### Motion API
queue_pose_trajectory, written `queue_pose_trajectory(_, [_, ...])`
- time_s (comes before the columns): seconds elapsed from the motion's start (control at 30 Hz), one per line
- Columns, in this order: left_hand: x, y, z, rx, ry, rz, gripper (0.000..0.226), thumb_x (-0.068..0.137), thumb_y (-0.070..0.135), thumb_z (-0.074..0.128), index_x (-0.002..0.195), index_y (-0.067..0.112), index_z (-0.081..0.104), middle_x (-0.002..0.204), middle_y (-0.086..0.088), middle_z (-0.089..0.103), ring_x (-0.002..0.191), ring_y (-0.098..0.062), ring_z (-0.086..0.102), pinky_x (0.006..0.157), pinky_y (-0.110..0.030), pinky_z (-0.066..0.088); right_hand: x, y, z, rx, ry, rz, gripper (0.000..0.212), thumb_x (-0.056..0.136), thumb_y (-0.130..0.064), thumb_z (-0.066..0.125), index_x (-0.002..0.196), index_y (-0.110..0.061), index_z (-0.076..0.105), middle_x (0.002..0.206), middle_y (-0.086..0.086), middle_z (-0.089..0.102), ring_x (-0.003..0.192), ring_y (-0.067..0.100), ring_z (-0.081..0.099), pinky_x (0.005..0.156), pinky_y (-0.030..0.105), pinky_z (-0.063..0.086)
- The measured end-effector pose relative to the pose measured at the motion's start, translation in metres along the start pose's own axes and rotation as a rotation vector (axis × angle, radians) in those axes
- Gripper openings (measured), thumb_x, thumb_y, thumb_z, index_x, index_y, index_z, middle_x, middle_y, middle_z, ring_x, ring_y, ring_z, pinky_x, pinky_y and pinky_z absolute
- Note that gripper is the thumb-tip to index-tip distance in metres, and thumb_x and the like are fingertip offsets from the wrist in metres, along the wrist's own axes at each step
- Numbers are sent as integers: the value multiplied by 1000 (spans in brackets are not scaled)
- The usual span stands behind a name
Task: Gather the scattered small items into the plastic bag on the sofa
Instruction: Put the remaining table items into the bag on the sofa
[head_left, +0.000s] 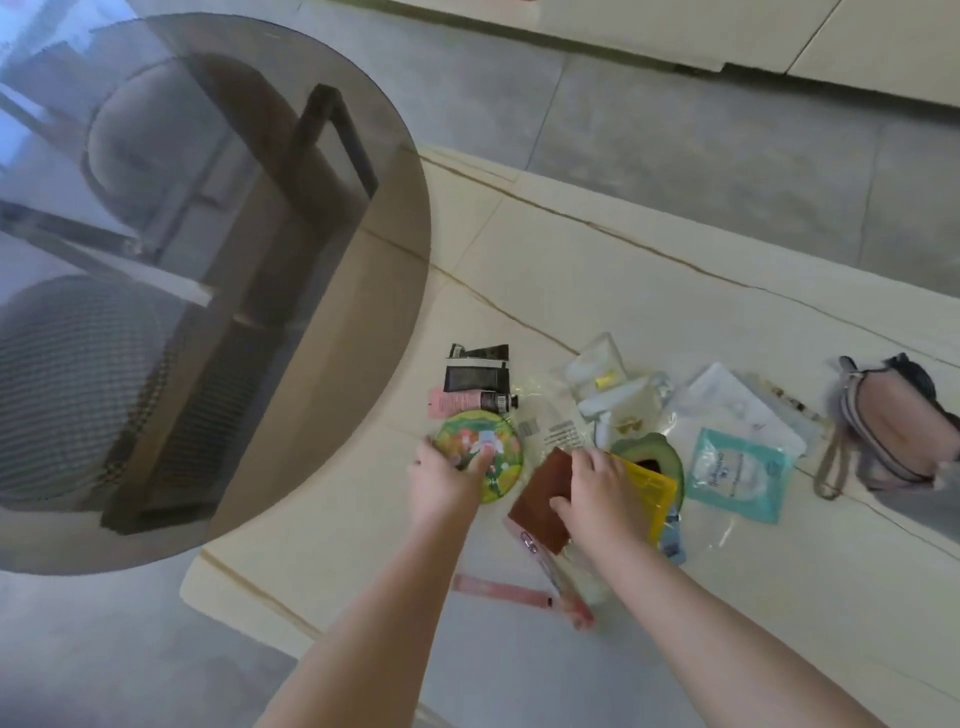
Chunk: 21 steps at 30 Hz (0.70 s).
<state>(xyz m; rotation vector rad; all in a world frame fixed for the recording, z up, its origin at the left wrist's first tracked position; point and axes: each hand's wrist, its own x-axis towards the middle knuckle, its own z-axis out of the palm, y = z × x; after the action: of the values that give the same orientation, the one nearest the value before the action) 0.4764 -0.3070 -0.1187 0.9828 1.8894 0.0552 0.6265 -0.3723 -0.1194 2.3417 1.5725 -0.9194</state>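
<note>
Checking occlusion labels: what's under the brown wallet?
The brown wallet, gripped by the right hand, overlies a clear plastic bag and a pink strip. Anything directly beneath is covered.

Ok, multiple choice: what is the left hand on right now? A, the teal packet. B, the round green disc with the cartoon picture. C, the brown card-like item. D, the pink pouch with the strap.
B: the left hand grips the round green disc at its near edge, while the right hand holds the brown card-like item.
</note>
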Motion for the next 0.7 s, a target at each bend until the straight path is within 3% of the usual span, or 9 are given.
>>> queue_pose_trajectory(0.13, [12,-3,10,6,21,-13,76,73,41,77,130,11,37,127,-10,43,114,-27,52,96,-43,50,7,-4,7,3,54,71,63,86,-42,62,136,-14,36,137,6,44,128,24,38,103,32,39])
queue_pose_trajectory(0.27, [10,-2,10,-67,4,-152,80,59,50,83,120,9,50,122,-12,45,112,-28,54,95,-42,51,4,-6,-1,50,-4,125,53,82,-42,67,124,-16,48,125,7,49,119,25,44,95,34,41])
queue_pose_trajectory(0.37, [-3,7,4,-86,-12,-183,77,55,55,83,112,11,53,116,-9,43,104,-26,57,92,-40,53,-9,-5,-14,266,-38,220,46,81,-36,69,119,-17,49,117,5,54,105,24,54,76,30,45])
queue_pose_trajectory(0.43, [-18,16,-5,-145,-14,-181,74,56,53,84,109,12,50,113,-9,44,95,-23,59,86,-39,56,-22,0,-26,540,-31,330,41,82,-29,70,115,-16,48,109,3,60,87,19,55,60,24,39])
queue_pose_trajectory(0.6, [-74,46,-33,-382,-96,-136,59,67,37,84,105,11,47,99,-8,60,80,-17,62,63,-30,55,-68,16,-72,962,75,485,42,79,-21,74,112,-11,50,100,5,59,88,22,56,76,29,44])
queue_pose_trajectory(0.7, [-113,67,-49,-404,-160,-73,39,71,32,82,88,16,50,82,-1,61,68,-10,60,54,-25,52,-97,20,-102,1138,159,515,40,79,-15,73,111,-8,51,101,10,61,90,26,61,77,37,53])
